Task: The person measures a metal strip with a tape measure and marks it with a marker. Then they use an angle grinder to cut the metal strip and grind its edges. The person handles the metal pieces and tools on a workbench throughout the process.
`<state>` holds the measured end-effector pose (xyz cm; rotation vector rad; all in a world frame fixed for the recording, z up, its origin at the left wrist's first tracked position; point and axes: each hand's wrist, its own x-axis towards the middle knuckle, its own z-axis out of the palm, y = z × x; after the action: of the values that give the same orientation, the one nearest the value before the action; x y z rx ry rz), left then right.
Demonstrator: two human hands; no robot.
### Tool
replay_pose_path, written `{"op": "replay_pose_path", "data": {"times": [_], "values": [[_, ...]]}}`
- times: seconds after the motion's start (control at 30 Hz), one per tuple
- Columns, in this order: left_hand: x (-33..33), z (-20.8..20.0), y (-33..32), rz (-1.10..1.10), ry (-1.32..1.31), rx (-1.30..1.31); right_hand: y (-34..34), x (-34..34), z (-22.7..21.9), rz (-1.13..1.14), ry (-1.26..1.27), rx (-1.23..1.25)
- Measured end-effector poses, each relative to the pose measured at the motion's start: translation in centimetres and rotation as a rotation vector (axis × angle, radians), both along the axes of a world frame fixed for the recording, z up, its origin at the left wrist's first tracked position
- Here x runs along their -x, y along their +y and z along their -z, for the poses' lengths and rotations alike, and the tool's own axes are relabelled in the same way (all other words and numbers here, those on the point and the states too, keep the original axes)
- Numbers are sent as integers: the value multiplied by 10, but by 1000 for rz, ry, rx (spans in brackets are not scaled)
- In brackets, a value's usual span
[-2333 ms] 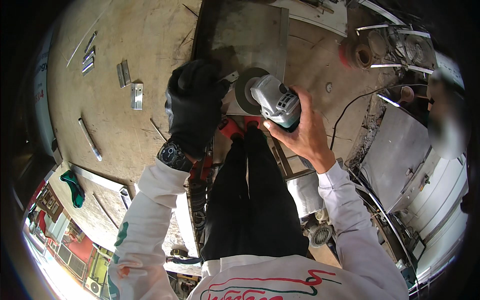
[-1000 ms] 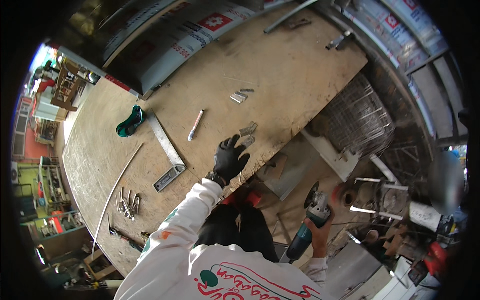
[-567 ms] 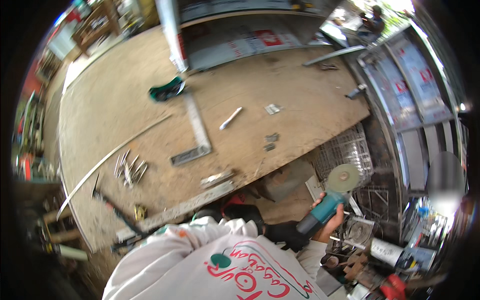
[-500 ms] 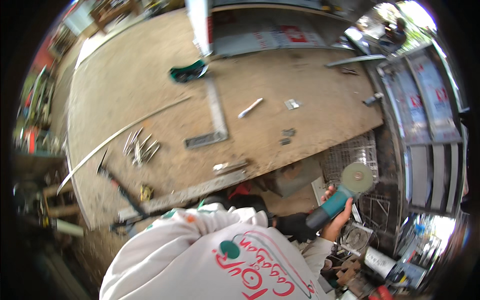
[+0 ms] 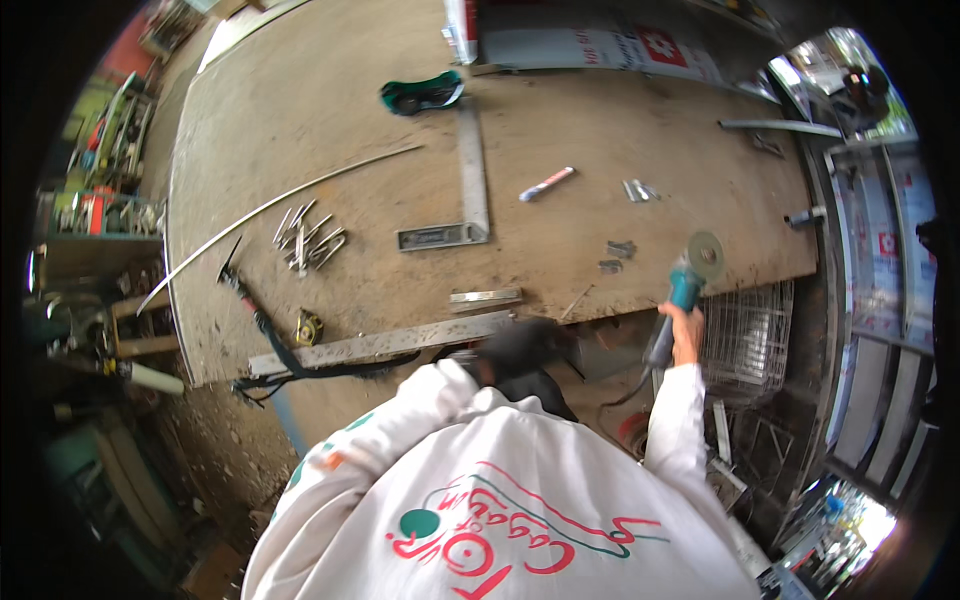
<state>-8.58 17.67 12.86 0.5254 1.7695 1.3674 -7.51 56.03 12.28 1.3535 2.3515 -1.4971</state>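
My right hand (image 5: pixel 683 332) is wrapped round the body of a teal and dark grey angle grinder (image 5: pixel 686 288), bare-fingered and close to the table's near right edge. The grinder's round disc (image 5: pixel 705 256) points away from me, over the table edge, and its cord trails down from the rear. My left hand (image 5: pixel 522 347), in a black glove, is by the near table edge, beside a flat metal bar (image 5: pixel 400 343). Motion blurs its fingers, so what it holds, if anything, does not show. Small grey metal pieces (image 5: pixel 618 252) and short metal strips (image 5: pixel 486 299) lie nearby.
The wooden table (image 5: pixel 380 205) carries a metal square (image 5: pixel 475 190), a marker (image 5: pixel 548 184), a pile of metal strips (image 5: pixel 305 242), a tape measure (image 5: pixel 309 326), a hammer-like tool (image 5: pixel 240 285) and a long thin strip (image 5: pixel 290 200). A wire basket (image 5: pixel 765 340) stands beyond the right edge.
My right hand has lifted the grinder forward to the table edge. The gloved left hand has moved left and forward, away from the grinder's rear. The view has shifted too.
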Motion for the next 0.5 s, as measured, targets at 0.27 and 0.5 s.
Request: {"op": "replay_pose_path", "data": {"times": [0.27,0.5], "values": [[-71,43,-180,-467,121,836,127,94,90,-228,-95,-290],[-127,39,-126,-747,109,552,121,75,109,-342,-12,-494]]}}
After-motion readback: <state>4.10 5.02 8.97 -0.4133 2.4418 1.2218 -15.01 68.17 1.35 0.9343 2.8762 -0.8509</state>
